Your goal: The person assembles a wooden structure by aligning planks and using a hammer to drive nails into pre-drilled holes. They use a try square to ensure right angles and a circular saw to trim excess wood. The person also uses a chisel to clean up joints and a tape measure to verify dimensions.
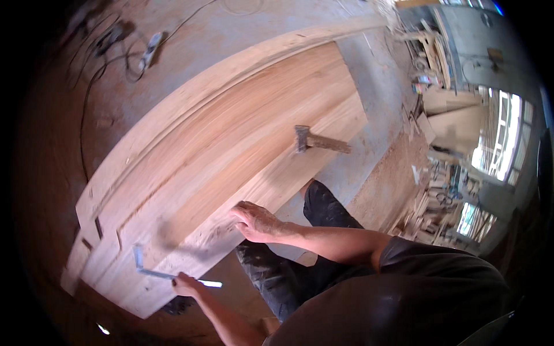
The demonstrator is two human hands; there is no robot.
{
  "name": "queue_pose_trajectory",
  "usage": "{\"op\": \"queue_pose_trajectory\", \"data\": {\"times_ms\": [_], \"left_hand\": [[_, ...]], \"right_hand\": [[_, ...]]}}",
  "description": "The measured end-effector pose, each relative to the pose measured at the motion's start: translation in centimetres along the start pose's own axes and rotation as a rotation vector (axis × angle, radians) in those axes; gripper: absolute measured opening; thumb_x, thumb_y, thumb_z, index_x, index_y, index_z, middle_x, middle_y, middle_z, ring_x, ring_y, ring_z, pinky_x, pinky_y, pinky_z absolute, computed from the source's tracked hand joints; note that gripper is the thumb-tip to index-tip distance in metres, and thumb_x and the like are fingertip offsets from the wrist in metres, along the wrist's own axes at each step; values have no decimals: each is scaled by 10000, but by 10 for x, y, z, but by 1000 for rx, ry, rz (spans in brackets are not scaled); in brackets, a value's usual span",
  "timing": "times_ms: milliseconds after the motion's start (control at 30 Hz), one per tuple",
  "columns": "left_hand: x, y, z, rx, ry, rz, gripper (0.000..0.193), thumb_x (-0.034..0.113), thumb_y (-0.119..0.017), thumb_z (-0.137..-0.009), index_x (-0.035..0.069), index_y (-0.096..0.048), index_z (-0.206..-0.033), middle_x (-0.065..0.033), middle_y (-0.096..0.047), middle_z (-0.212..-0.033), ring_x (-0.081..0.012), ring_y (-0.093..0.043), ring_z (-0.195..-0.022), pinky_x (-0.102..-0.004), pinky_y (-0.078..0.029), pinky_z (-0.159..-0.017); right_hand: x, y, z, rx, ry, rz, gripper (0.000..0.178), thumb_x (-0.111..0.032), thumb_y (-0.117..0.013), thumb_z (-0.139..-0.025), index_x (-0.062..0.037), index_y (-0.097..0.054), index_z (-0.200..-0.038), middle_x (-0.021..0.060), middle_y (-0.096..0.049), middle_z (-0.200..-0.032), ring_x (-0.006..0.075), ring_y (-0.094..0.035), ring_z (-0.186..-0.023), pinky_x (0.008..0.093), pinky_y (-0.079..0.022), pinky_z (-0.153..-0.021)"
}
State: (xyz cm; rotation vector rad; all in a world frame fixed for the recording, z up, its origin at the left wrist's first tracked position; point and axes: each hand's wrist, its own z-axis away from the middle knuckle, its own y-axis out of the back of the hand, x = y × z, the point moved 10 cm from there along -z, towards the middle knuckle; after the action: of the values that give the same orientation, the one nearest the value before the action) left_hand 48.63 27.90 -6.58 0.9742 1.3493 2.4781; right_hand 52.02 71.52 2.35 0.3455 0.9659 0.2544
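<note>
My left hand (186, 285) is closed around a thin, L-shaped metal square (156, 273) at the lower left. The square's short arm reaches over the wooden panel (231, 144), while its bright end sticks out past the hand. My right hand (258, 222) rests at the panel's near edge with its fingers curled in. Whatever those fingers may hold is hidden. Farther right on the panel lies a hammer (301, 138) with a dark metal head and a wooden handle. Several planks make up the panel, and a notch and dark slots show at its left end.
Along the panel's far side runs a long wooden rail (231, 65). Cables and a power strip (152, 49) lie on the dusty floor beyond. Wood offcuts (433, 210) and sheets (456, 118) crowd the right side near windows. My knees are close to the panel's near edge.
</note>
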Motion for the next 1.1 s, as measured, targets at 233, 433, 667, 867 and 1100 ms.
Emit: {"op": "queue_pose_trajectory", "data": {"times_ms": [233,433,667,867,1100], "left_hand": [[217,-193,337,-829,-1046,-364,299,-88,-497,-637,15,-649,-873,-156,-535,-903,-362,-574,-836,-418,-485,-743],[288,-347,527,-1265,-1607,-871,306,-25,-567,-687,66,-687,-954,-171,-509,-986,-385,-588,-937,-488,-505,-747],[434,-464,619,-750,-1961,-442,845,118,-722,-715,51,-343,-1466,-231,-379,-1461,-435,-345,-1346,-568,-274,-1109],[476,-555,567,-617,-1579,-919,1181,369,-877,-641,14,-194,-1537,-230,-341,-1499,-376,-293,-1401,-487,-236,-1177],[488,-580,544,-928,-1615,-772,1088,343,-894,-610,-51,-347,-1463,-247,-473,-1395,-372,-455,-1293,-429,-374,-1106]], "right_hand": [[108,178,24,466,-179,0,397,-286,-608,-901,-24,-559,-1195,200,-613,-1183,340,-589,-1108,439,-483,-940],[276,222,113,537,-662,-989,189,-214,-553,-946,-38,-596,-999,61,-611,-726,154,-588,-630,310,-486,-584],[372,265,140,1142,-611,-1714,198,-260,-625,-958,-82,-542,-934,61,-606,-757,168,-555,-577,301,-481,-532],[392,302,107,1207,-542,-1867,135,-180,-522,-1003,-55,-542,-957,59,-589,-749,163,-562,-584,310,-467,-547],[401,318,84,1222,-546,-1830,135,-181,-545,-971,-53,-551,-928,62,-607,-757,151,-573,-602,301,-476,-572]]}}
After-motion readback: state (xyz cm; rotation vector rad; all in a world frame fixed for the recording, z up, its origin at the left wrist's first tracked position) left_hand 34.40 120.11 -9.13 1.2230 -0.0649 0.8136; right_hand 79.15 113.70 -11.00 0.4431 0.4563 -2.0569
